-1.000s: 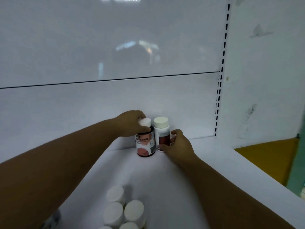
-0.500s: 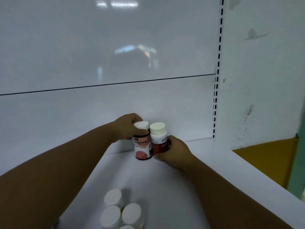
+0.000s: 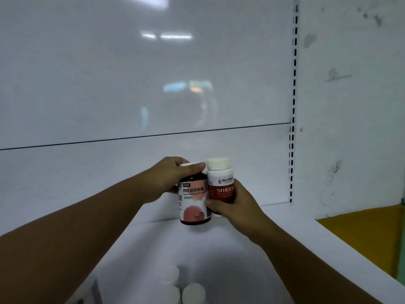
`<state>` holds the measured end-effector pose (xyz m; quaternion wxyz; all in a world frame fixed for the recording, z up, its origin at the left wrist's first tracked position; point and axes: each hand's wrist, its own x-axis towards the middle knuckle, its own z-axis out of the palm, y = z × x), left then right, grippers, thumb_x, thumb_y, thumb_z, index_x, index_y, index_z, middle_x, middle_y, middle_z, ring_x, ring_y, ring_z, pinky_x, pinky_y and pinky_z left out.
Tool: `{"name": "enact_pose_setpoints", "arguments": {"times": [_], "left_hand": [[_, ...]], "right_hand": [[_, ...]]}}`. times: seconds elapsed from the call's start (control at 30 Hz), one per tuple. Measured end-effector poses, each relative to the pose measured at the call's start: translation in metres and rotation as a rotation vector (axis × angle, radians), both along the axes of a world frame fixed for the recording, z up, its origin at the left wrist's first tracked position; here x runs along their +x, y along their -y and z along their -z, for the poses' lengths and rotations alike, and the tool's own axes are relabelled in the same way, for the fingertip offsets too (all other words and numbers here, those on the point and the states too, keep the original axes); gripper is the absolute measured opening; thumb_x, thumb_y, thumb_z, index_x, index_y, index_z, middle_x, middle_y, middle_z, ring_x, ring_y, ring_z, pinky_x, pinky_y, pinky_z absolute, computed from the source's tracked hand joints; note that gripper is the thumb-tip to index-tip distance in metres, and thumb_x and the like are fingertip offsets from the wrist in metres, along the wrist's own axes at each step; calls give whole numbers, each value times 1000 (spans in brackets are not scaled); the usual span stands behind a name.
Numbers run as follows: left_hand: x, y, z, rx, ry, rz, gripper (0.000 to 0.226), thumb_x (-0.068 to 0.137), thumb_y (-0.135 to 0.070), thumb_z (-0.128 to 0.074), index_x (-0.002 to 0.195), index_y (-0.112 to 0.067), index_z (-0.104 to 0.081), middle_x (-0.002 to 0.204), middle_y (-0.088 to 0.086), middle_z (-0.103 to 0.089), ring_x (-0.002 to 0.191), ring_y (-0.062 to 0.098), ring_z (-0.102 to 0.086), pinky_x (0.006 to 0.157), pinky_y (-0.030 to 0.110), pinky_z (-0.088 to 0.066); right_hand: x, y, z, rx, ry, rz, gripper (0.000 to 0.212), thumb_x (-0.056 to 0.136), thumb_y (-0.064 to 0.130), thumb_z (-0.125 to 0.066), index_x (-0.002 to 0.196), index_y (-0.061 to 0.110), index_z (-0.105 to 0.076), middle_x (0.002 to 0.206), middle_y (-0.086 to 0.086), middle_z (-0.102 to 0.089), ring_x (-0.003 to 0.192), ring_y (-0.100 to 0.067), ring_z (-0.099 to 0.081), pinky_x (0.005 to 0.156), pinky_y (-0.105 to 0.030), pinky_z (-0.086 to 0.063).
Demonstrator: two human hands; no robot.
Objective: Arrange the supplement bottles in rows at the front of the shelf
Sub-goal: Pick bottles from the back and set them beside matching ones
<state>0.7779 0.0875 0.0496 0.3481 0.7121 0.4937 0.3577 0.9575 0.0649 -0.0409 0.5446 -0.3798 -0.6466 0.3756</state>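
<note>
Right hand [image 3: 235,207] is now wrapping further round the red-label bottle [image 3: 220,185]. Left hand [image 3: 168,178] is gripping the dark bottle [image 3: 194,202] by its cap. Both bottles are touching, near the back wall [image 3: 131,172]. The white shelf [image 3: 197,249] is showing open room on the right. Blurry white caps [image 3: 192,291] are sitting at the front.

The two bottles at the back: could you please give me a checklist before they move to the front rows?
1. Left hand grips dark bottle by its cap: ok.
2. Right hand grips white bottle: ok.
3. Both bottles upright: ok.
4. Bottles lifted clear of shelf: cannot tell.
5. Layout of front bottles: cannot tell, mostly out of frame.
</note>
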Motion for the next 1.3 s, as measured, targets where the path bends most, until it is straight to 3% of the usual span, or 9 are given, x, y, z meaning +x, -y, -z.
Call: {"name": "enact_pose_setpoints", "arguments": {"times": [0.13,0.23,0.33,0.43,0.53,0.67,0.87,1.13,1.3], "left_hand": [[-26,32,-32,116,-53,-50,61,63,-64,-62,97,-13,-65,90,5,-73,82,17,-70,61,27,-54],[-64,60,-56,161,-91,-84,71,57,-69,-56,95,-11,-65,88,7,-73,80,19,-71,63,30,-56],[-111,93,-75,204,-101,-117,78,55,-72,-53,96,-6,-65,88,10,-72,79,19,-71,63,29,-56],[-170,132,-92,248,-116,-164,78,56,-73,-52,97,-9,-67,86,6,-74,76,14,-72,61,24,-56],[-236,174,-103,305,-98,-270,69,64,-71,-54,93,-9,-66,77,1,-72,68,9,-71,58,22,-55],[-322,226,-106,348,-107,-414,53,78,-61,-54,92,-12,-66,76,0,-72,67,10,-71,57,22,-54],[-423,289,-99,361,-77,-522,56,80,-60,-54,96,-8,-66,81,5,-72,64,10,-70,51,19,-53],[-514,300,-97,352,-94,-611,44,77,-56,-59,90,-15,-69,77,-2,-74,70,9,-71,59,21,-57],[-553,279,-101,354,-146,-615,42,79,-55,-59,88,-16,-70,89,5,-73,88,20,-69,83,36,-55]], "right_hand": [[-25,23,-34,30,-66,-141,45,78,17,-71,112,35,-48,109,10,-64,93,-3,-66,68,-19,-55],[-54,43,-65,-70,-136,-311,40,88,29,-56,127,33,-45,119,4,-63,107,-16,-62,88,-42,-53],[-93,65,-95,-44,-97,-379,50,78,29,-62,126,25,-51,119,-4,-65,110,-24,-61,94,-47,-48],[-144,88,-122,31,-17,-393,53,70,16,-71,119,16,-52,104,-8,-70,95,-24,-69,81,-40,-55],[-209,113,-139,86,37,-485,66,62,16,-74,119,33,-45,94,-1,-71,82,-17,-72,64,-33,-57],[-311,149,-146,107,81,-577,56,75,8,-69,116,37,-43,99,1,-64,79,-11,-70,60,-27,-55],[-433,194,-148,93,65,-496,38,91,48,-41,124,31,-35,99,9,-59,85,-9,-62,68,-31,-49],[-514,196,-164,161,153,-496,32,89,42,-52,115,23,-52,100,4,-66,90,-13,-64,74,-31,-53],[-547,168,-174,195,228,-585,21,88,28,-58,104,15,-61,98,1,-68,88,-10,-66,67,-25,-56]]}}
